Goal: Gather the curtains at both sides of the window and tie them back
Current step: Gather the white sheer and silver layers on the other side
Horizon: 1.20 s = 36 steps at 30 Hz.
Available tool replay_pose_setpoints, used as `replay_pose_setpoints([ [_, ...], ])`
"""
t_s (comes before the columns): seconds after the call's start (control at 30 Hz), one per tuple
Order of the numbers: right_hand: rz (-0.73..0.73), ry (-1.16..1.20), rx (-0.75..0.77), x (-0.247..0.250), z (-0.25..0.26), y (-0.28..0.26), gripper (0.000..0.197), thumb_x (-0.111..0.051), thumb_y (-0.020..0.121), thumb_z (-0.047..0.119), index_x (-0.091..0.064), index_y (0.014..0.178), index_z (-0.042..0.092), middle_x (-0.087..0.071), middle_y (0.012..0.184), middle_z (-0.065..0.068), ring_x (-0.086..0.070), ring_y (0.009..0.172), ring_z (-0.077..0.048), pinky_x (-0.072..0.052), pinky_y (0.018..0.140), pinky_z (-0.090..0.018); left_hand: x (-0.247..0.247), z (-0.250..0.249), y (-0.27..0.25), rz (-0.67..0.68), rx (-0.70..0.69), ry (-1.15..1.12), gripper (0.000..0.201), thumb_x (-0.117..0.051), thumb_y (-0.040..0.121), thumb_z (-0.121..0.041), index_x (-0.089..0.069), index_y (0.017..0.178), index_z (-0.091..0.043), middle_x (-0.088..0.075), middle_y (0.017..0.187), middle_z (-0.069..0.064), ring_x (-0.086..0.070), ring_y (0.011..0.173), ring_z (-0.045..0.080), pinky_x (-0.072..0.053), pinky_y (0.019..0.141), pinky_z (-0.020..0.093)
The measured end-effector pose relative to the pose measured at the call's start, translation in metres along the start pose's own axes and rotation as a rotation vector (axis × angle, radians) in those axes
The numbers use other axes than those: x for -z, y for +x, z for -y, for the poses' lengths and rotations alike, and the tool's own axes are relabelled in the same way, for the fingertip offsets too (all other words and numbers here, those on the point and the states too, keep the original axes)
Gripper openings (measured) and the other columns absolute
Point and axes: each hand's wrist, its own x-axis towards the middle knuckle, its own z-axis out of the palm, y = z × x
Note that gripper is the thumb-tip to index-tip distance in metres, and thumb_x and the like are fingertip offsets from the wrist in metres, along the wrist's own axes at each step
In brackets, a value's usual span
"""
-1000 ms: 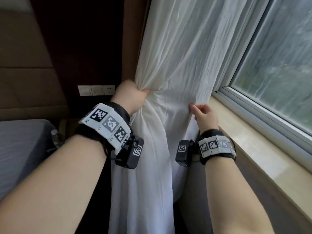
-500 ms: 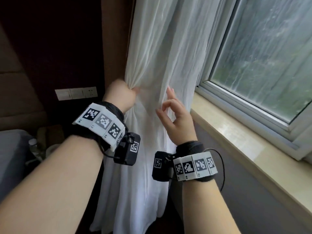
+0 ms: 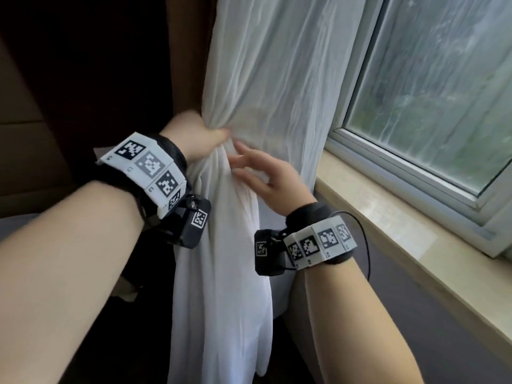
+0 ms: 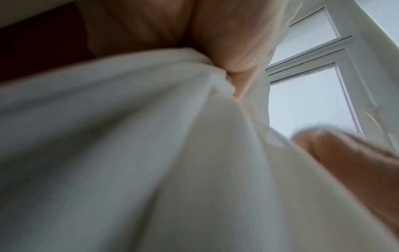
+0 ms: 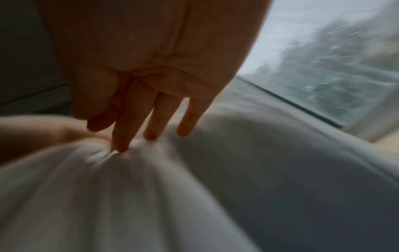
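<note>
By window (image 3: pixel 432 87): white sheer curtain (image 3: pixel 266 79) bunched in L hand (image 3: pixel 194 134).

The curtain (image 3: pixel 266 79) hangs left of the window (image 3: pixel 443 87). The sill (image 3: pixel 415 223) runs below the window, right of the curtain.

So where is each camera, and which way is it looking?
Head: worn on the head, looking forward and down at the curtain beside the window; both forearms show, the left hand gripping, the right hand open.
Left wrist: under the left hand, looking up along it at bunched curtain and window.
Right wrist: under the right hand, looking along its fingers touching the curtain.
Shared: all three show the curtain and window.
</note>
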Motion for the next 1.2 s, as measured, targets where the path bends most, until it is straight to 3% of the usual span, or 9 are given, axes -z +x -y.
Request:
replay_pose_setpoints([
  [0.13,-0.557,0.09,-0.494,0.022,-0.051,-0.017,0.035,-0.071,0.08,0.024,-0.054,0.111,0.019,-0.057,0.118,0.001,-0.051,0.111,-0.01,-0.038,0.105,-0.038,-0.001,0.007,0.005,-0.057,0.014,0.053,0.046,-0.057,0.089,-0.029,-0.055,0.126,-0.002,-0.055,0.133,0.015,-0.051,0.125,0.027,-0.038,0.099,0.026],
  [0.2,-0.507,0.125,-0.775,0.025,-0.072,-0.017,0.066,-0.075,0.075,0.03,-0.039,0.129,0.02,-0.048,0.125,-0.002,-0.045,0.114,-0.013,-0.037,0.103,-0.033,-0.002,0.008,0.004,-0.078,0.03,0.059,0.047,-0.056,0.09,-0.03,-0.053,0.126,0.0,-0.054,0.133,0.017,-0.05,0.124,0.029,-0.039,0.1,0.028],
  [0.27,-0.414,0.138,-0.86,0.024,-0.087,-0.012,0.054,-0.073,0.078,0.027,-0.047,0.124,0.016,-0.056,0.106,-0.001,-0.053,0.099,-0.015,-0.044,0.091,-0.031,-0.003,0.009,0.004,-0.096,0.042,0.064,0.048,-0.055,0.09,-0.031,-0.053,0.125,0.002,-0.055,0.131,0.018,-0.051,0.122,0.031,-0.04,0.099,0.031],
  [0.4,-0.485,-0.025,-0.77,0.021,-0.095,-0.01,0.01,-0.066,0.083,0.023,-0.06,0.083,0.016,-0.058,0.07,0.004,-0.053,0.068,-0.013,-0.04,0.068,-0.024,-0.008,0.01,0.004,-0.123,0.057,0.075,0.045,-0.053,0.091,-0.029,-0.054,0.122,0.003,-0.056,0.128,0.02,-0.052,0.12,0.033,-0.042,0.097,0.033],
  [0.53,-0.497,0.008,-0.73,0.013,-0.097,-0.023,0.009,-0.064,0.085,0.02,-0.056,0.083,0.015,-0.057,0.074,0.004,-0.054,0.075,-0.016,-0.039,0.069,-0.022,-0.012,0.006,0.001,-0.146,0.052,0.07,0.041,-0.053,0.092,-0.027,-0.054,0.121,0.002,-0.056,0.128,0.019,-0.052,0.12,0.033,-0.041,0.094,0.03],
  [0.67,-0.471,0.092,-0.763,0.01,-0.097,-0.02,0.034,-0.069,0.081,0.019,-0.05,0.109,0.014,-0.055,0.099,-0.001,-0.054,0.087,-0.014,-0.043,0.079,-0.024,-0.014,0.006,-0.001,-0.142,0.059,0.05,0.039,-0.053,0.091,-0.027,-0.055,0.12,-0.002,-0.058,0.125,0.018,-0.054,0.117,0.033,-0.042,0.091,0.029],
  [0.83,-0.449,-0.064,-0.77,0.013,-0.1,-0.026,0.009,-0.065,0.084,0.021,-0.058,0.082,0.016,-0.053,0.067,0.011,-0.052,0.07,-0.015,-0.038,0.063,-0.023,-0.012,0.007,-0.002,-0.138,0.054,0.029,0.039,-0.052,0.092,-0.027,-0.054,0.123,-0.004,-0.058,0.126,0.016,-0.053,0.118,0.032,-0.042,0.092,0.029],
  [1.07,-0.534,-0.013,-0.694,0.021,-0.077,-0.054,0.013,-0.065,0.085,0.021,-0.058,0.078,0.012,-0.06,0.075,-0.003,-0.052,0.064,-0.009,-0.04,0.061,-0.014,-0.012,0.006,0.0,-0.129,0.038,0.023,0.043,-0.052,0.093,-0.027,-0.048,0.129,-0.004,-0.054,0.132,0.016,-0.05,0.122,0.03,-0.04,0.095,0.028],
  [1.2,-0.553,0.122,-0.497,0.024,-0.05,-0.063,0.013,-0.063,0.083,0.026,-0.056,0.072,0.03,-0.059,0.109,0.011,-0.057,0.108,-0.018,-0.043,0.089,-0.029,-0.016,0.004,-0.001,-0.117,0.031,0.012,0.043,-0.051,0.094,-0.026,-0.047,0.131,-0.004,-0.053,0.133,0.014,-0.049,0.123,0.03,-0.039,0.094,0.027],
])
